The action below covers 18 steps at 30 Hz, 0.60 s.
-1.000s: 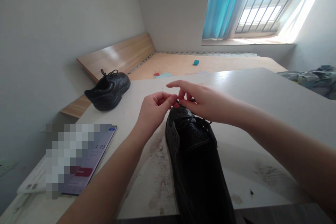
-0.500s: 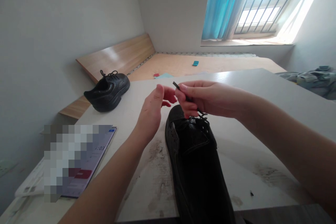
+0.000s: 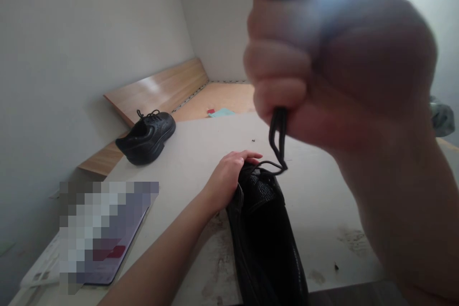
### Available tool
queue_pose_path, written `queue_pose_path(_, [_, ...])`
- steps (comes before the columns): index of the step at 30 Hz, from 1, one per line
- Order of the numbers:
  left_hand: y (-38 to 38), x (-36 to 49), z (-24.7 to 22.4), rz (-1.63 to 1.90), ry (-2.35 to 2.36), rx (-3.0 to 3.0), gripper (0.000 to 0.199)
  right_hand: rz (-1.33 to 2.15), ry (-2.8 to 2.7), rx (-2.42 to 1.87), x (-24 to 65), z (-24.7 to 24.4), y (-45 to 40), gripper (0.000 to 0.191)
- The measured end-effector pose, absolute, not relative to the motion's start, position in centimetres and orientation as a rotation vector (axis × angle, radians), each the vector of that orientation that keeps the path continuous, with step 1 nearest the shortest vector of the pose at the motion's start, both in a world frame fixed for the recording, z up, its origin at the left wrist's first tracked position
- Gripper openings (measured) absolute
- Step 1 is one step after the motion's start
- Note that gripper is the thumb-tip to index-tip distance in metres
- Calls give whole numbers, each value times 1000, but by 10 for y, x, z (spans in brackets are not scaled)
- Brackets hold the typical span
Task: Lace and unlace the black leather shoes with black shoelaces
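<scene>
A black leather shoe (image 3: 260,190) rests on the white table with its toe pointing away from me and its opening toward me. My left hand (image 3: 225,179) lies over the toe end and left side, fingers across the front, holding the shoe. Close to the camera, my right hand (image 3: 333,67) is raised in a fist around a black shoelace (image 3: 283,141). Doubled strands hang below the fist and bend down to the shoe's front. Whatever part of the lace is inside the fist is hidden.
A second black shoe (image 3: 147,137), with its lace tied, stands at the table's far left edge. Nearer on the left is a partly blurred screen device (image 3: 122,244). The white table (image 3: 201,141) has dark smudges. Behind it lies a wooden bed board (image 3: 193,99).
My right hand has risen sharply toward the camera, pulling the lace up in a closed fist. My left hand has moved down from beside the right fingers onto the shoe's toe.
</scene>
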<state>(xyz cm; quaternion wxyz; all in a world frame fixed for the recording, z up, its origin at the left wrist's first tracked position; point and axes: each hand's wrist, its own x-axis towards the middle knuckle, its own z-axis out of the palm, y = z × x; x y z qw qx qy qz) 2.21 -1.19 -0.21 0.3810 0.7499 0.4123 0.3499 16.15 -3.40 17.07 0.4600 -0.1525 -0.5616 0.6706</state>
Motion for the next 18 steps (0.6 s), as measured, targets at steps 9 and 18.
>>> queue_pose_path(9, [-24,16,18,801,734,1975,44,1268,-1335,-119,164,193,-8,39])
queue_pose_path(18, [-31,28,13,913,895,1715,40,1474,-1066,-28,188,177,27,67])
